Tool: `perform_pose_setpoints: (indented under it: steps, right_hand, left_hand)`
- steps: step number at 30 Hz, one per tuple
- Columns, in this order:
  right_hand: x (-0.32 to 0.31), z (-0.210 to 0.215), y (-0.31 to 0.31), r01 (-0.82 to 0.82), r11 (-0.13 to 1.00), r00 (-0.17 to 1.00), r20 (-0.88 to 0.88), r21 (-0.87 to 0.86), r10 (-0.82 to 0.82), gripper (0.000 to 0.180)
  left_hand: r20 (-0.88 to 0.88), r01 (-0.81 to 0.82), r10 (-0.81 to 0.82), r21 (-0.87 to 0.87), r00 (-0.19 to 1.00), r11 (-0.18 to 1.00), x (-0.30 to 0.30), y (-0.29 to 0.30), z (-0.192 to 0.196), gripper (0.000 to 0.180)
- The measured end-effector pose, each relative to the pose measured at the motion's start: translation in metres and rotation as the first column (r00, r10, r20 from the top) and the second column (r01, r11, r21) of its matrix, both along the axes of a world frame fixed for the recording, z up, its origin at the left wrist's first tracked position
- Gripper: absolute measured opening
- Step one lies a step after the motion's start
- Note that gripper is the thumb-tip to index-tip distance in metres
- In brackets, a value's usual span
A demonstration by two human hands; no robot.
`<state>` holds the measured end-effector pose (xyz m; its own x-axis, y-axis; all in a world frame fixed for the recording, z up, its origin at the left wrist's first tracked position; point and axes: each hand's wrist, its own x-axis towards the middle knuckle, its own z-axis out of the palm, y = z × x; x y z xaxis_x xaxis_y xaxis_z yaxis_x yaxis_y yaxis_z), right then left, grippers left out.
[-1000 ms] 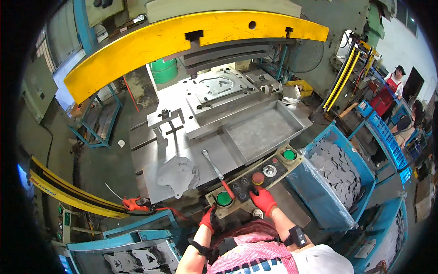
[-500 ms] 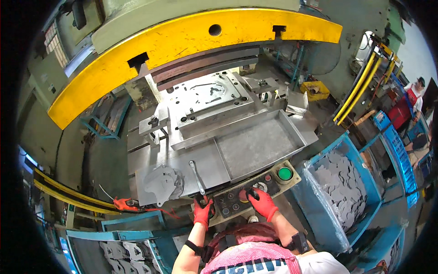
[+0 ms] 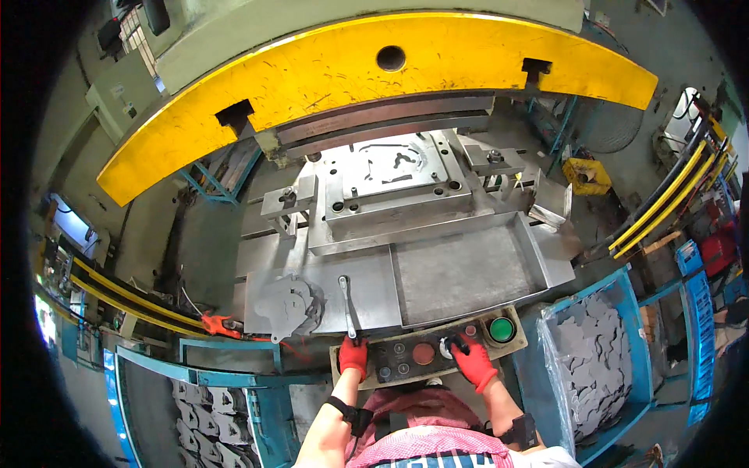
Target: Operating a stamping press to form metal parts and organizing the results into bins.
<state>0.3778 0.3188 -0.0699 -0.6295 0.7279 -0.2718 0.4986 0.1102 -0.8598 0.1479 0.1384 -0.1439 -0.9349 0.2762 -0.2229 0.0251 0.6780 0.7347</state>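
Both of my hands wear red gloves with dark fingertips and are at a control panel (image 3: pixel 394 380) with several buttons and dials. My left hand (image 3: pixel 353 359) rests over the panel's left end, just below the wrench (image 3: pixel 347 306); its fingertips are hidden. My right hand (image 3: pixel 474 364) has its fingers closed at a rotary knob (image 3: pixel 445 348) with a pale plate, right of the red button (image 3: pixel 423 354). A large green button (image 3: pixel 501 330) sits at the panel's right end. Flat grey metal plates (image 3: pixel 286 309) lie stacked left of the wrench.
Ahead stands a press with a yellow ram (image 3: pixel 437 48) above a lower die (image 3: pixel 390 175). A shallow metal tray (image 3: pixel 468 269) lies before it. Blue bins of cut metal parts flank me, one at right (image 3: pixel 644 355), one at left (image 3: pixel 199 378). An orange-handled tool (image 3: pixel 222 324) hangs left.
My right hand has shifted right along the panel, from the red button to the knob, uncovering the button. My left hand stays at the panel's left end. The view has moved slightly.
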Motion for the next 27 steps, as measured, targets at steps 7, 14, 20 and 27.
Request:
perform_pose_setpoints:
  steps: [7, 14, 20, 27]
  right_hand:
    - [-0.029, 0.048, 0.017, 0.046, 0.977, 0.991, -0.129, 0.208, -0.019, 0.035]
    - [-0.056, 0.058, 0.03, 0.118, 0.986, 0.971, -0.219, 0.118, -0.09, 0.029]
    - [-0.063, 0.053, 0.035, 0.095, 0.995, 0.959, -0.268, 0.002, -0.091, 0.03]
    - [-0.053, 0.068, 0.056, 0.084, 0.965, 0.981, -0.188, 0.247, -0.037, 0.032]
  left_hand:
    - [0.615, -0.29, 0.023, 0.338, 0.788, 0.896, -0.01, -0.004, 0.03, 0.029]
    - [0.669, -0.707, -0.743, 0.531, 0.012, 0.467, -0.042, -0.033, 0.049, 0.02]
    - [0.638, -0.075, -0.369, 0.557, 0.676, 0.827, -0.02, -0.01, 0.137, 0.013]
    - [0.181, 0.331, -0.487, 0.532, 0.855, 0.779, -0.069, 0.121, 0.207, 0.026]
